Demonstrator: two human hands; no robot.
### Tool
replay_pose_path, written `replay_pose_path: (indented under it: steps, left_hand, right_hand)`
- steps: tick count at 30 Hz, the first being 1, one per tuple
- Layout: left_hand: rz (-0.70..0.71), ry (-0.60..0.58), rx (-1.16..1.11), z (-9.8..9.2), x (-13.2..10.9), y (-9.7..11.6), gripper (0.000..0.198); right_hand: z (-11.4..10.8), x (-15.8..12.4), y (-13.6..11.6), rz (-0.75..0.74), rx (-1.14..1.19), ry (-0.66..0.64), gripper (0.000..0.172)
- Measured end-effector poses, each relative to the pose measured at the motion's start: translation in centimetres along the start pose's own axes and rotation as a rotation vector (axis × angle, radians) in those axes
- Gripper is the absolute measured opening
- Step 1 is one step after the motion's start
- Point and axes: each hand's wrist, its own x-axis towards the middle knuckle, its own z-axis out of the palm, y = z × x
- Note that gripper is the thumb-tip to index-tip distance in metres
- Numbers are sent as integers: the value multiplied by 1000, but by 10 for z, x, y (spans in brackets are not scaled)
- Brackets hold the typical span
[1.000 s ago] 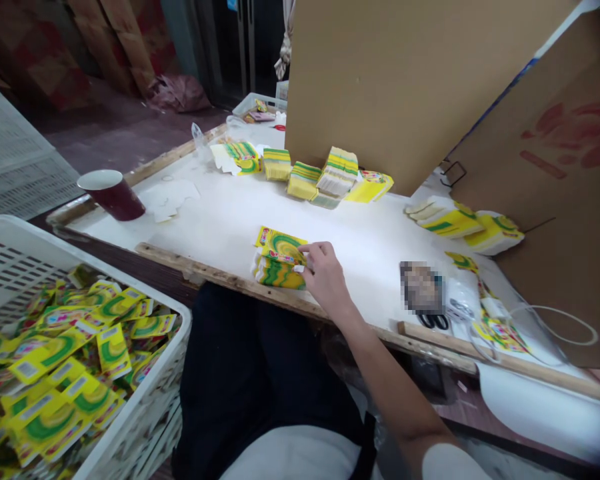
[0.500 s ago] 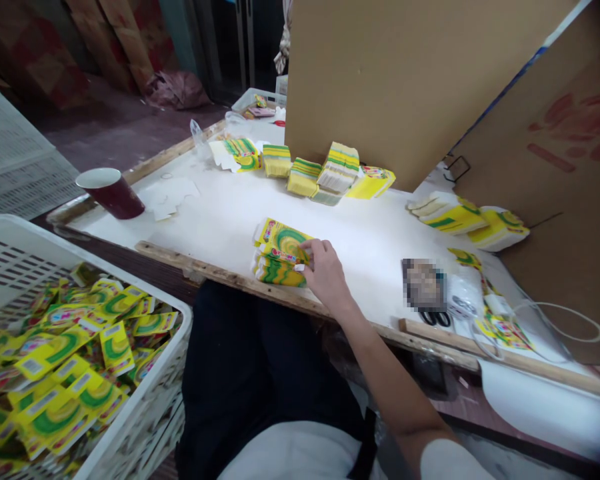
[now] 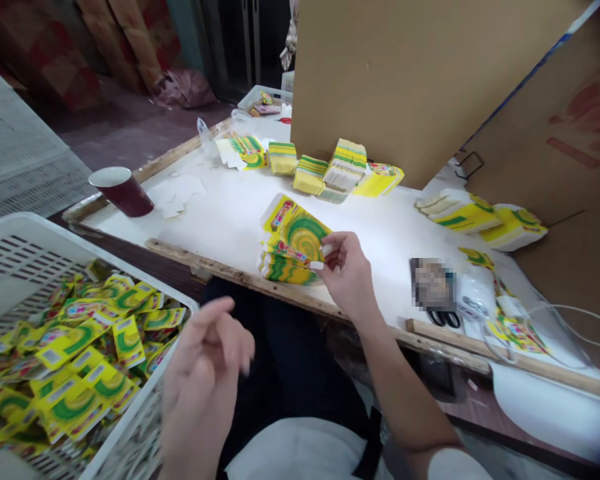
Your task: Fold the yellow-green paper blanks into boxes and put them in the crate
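My right hand pinches the lower right corner of a flat yellow and green carton, printed with a swirl. The carton is tilted up off a stack of similar folded cartons at the table's front edge. My left hand is in the air over my lap, between the basket and the table, blurred by motion; no object shows in it and its fingers look partly curled. Left of it stands a white plastic basket heaped with small yellow packets.
Bundled cartons line the back of the white table before a tall cardboard sheet. A dark red cup stands at the left. At the right lie black-handled scissors, a wooden strip and a white cable.
My left hand has come into view from below. My right hand has lifted the top carton's far edge and turned it away from the stack. The view has shifted slightly.
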Motion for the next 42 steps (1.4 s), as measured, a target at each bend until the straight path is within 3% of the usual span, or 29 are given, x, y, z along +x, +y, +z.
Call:
replay_pose_path:
  steps: [2,5,8,11,16,18,21,23,27,29,32,34,37,39,42]
  left_hand:
    - [68,152,-32,5,16,-23,40]
    - [-19,137,-87,8,26,-45,47]
    - [-114,139,-162,9,27,-45,40]
    - [-65,183,-229,7,27,-36,31]
    - [-29,-56,-225,5,28,-27,41]
    - [-37,-76,-222,6,27,-28,36]
    - [9,56,-240,9,27,-32,27]
    - [50,123,-197,9,27,-37,31]
    - [85,95,-26,4,26,-49,49]
    - [64,130,66,-2,26,-55,43]
    - [24,209,174,-11,27,-57,21]
    - [35,167,299,-16,28,-47,21]
    - [215,61,651,-17,27,-18,52]
    - [306,-71,908,-15,24,-2,76]
    - [176,-358,1160,-10,20,0,97]
  right_hand:
    - [8,-17,-8,40,143,-117,38]
    - [28,-46,-11,124,251,-319,32]
    - [42,-66,-12,125,240,-362,28]
    - [44,-75,-17,86,229,-386,27]
    - [40,-82,-23,196,512,-645,29]
    - [43,-87,-23,262,607,-658,30]
    - [50,-93,-22,328,695,-638,37]
    - [54,-92,-19,352,677,-592,39]
    - [53,-78,-9,377,616,-397,31]
    - [48,-70,-5,338,547,-318,21]
    - [36,-63,-4,200,308,-324,5]
    - [23,-58,-4,48,140,-304,4]
    - [3,-50,-4,-201,-156,-218,17]
    - [-4,-49,-7,-354,-359,-287,24]
    - [-5,-54,-15,-536,-437,-463,23]
